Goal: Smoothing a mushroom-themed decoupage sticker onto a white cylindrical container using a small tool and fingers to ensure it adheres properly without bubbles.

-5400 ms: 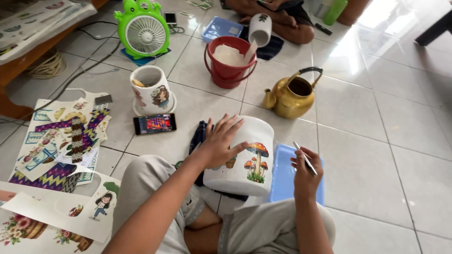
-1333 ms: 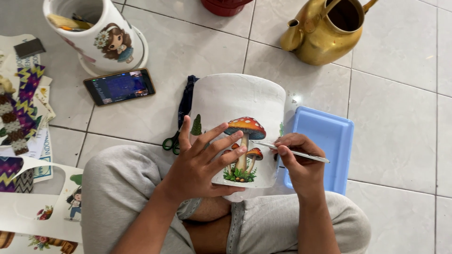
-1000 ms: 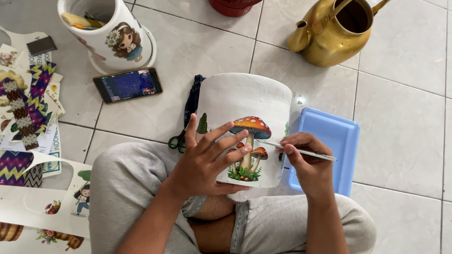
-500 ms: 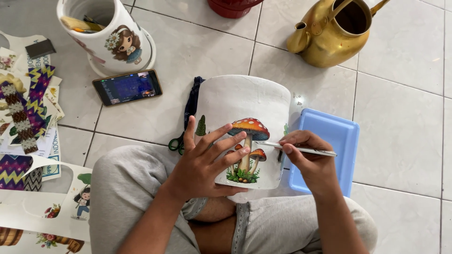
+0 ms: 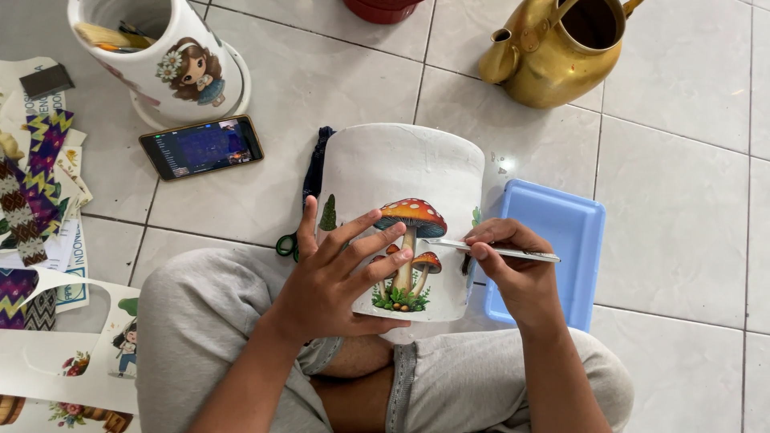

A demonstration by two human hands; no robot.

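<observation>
**Across the lap: a white pot steadied and worked with a thin tool**

Across the person's crossed legs lay a white cylindrical ceramic pot (image 5: pixel 401 172) on its side, bearing a picture of red-capped mushrooms (image 5: pixel 405 252). The left hand (image 5: pixel 333 281) rested flat on the pot's wall, its fingers (image 5: pixel 377 240) spread open and pressing on the surface, the fingertips reaching the mushroom stems. The right hand (image 5: pixel 513 269) pinched a thin silver tool (image 5: pixel 497 250) between thumb and closed fingers; the tool's tip lay against the pot just right of the mushroom cap.

Beneath and beyond the right fingers sat a shallow blue plastic tray (image 5: pixel 573 232) on the tiled floor (image 5: pixel 682 200). Farther out from those fingers stood a gold metal watering can (image 5: pixel 553 52). Beyond the left fingers lay a dark smartphone (image 5: pixel 200 147) with its screen lit, and past it a second white pot (image 5: pixel 156 52) decorated with a cartoon girl. Well to the left of the left hand lay sheets of coloured paper cut-outs (image 5: pixel 36 200).
</observation>
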